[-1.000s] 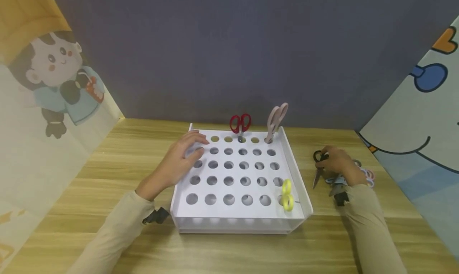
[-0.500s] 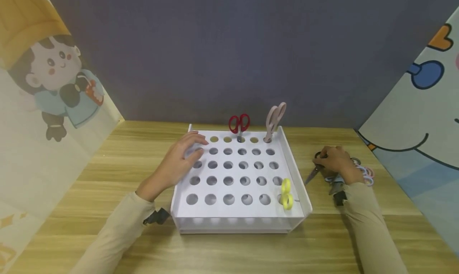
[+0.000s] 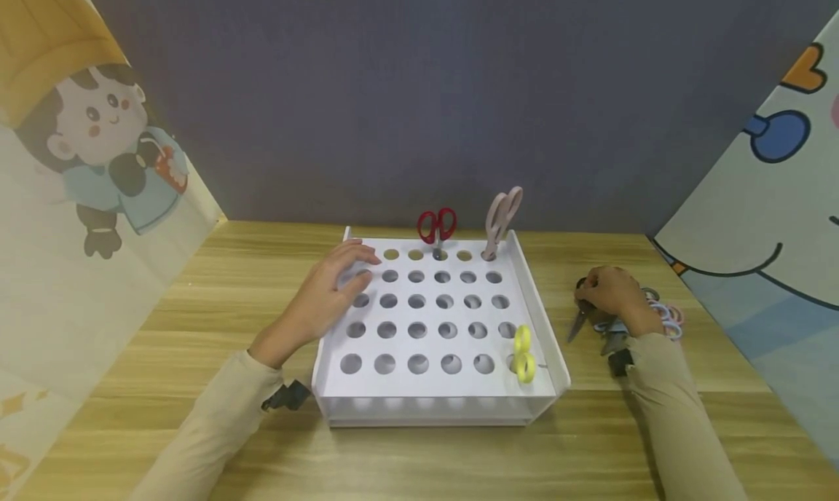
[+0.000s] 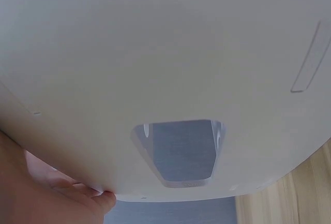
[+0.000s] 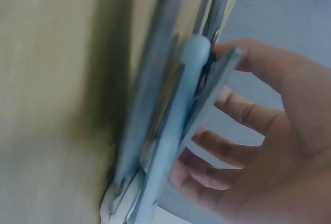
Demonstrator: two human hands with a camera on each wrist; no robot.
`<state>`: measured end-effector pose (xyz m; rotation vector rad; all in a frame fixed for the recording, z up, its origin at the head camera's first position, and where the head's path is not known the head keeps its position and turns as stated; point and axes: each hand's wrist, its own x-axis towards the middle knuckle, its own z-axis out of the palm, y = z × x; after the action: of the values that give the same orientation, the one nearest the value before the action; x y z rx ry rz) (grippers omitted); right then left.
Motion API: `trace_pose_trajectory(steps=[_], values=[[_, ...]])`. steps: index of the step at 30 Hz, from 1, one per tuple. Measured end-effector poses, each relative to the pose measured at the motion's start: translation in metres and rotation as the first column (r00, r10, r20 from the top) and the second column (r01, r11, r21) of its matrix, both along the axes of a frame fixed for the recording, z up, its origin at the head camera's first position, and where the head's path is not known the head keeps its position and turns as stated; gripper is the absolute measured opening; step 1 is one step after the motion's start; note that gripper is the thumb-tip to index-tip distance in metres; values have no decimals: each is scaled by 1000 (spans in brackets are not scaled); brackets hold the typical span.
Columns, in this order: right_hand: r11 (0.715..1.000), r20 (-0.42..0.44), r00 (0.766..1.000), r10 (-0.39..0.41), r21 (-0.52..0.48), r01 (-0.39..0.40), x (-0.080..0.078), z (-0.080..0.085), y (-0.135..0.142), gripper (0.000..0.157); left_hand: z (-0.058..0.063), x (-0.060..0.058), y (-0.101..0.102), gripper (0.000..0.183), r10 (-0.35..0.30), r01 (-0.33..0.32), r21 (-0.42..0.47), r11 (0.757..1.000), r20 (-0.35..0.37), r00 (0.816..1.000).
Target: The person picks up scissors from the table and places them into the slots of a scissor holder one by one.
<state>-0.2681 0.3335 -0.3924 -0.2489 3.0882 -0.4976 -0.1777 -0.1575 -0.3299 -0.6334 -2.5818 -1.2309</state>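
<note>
A white rack (image 3: 419,388) with rows of round holes stands on the table. My left hand (image 3: 325,286) rests over its left edge with fingers relaxed; in the left wrist view the rack's side panel (image 4: 248,94) fills most of the picture. To the right of the rack, my right hand (image 3: 612,293) pinches black-handled scissors (image 3: 578,322), blades pointing toward me. In the right wrist view, thumb and fingers (image 5: 248,115) are close to several overlapping scissors. Red-handled scissors (image 3: 438,226), pale pink scissors (image 3: 501,215) and yellow-handled scissors (image 3: 524,355) stand in rack holes.
Under and beside the right hand lies a pile of scissors (image 3: 668,317) with blue, pink and grey handles. The wood-grain table (image 3: 249,268) runs back to a dark grey partition (image 3: 367,108). Printed walls flank both sides.
The black-handled scissors have turned under my right hand: their tips swung left, then partly back. The left hand and the rack stay in place.
</note>
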Motion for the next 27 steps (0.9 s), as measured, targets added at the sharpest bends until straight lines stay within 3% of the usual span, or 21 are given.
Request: trace_pose_trajectory(steps=[5, 12, 20, 23, 27], values=[[998, -75, 997, 9, -56, -13, -2, 0, 1, 26, 1, 1, 0, 26, 4, -4, -11, 1000, 0, 1000], [996, -66, 998, -25, -83, 20, -2, 9, 0, 27, 2, 5, -1, 33, 32, -31, -15, 999, 21, 999], [995, -123, 992, -28, -96, 16, 1, 21, -5, 63, 2, 5, -1, 32, 43, -43, -21, 999, 5, 999], [995, -180, 984, -15, -97, -2, 3, 25, -8, 65, 2, 5, -1, 32, 41, -41, -23, 999, 1, 999], [996, -289, 957, 6, -88, -33, 6, 32, -13, 57, 2, 5, -1, 32, 50, -50, -25, 998, 3, 999]])
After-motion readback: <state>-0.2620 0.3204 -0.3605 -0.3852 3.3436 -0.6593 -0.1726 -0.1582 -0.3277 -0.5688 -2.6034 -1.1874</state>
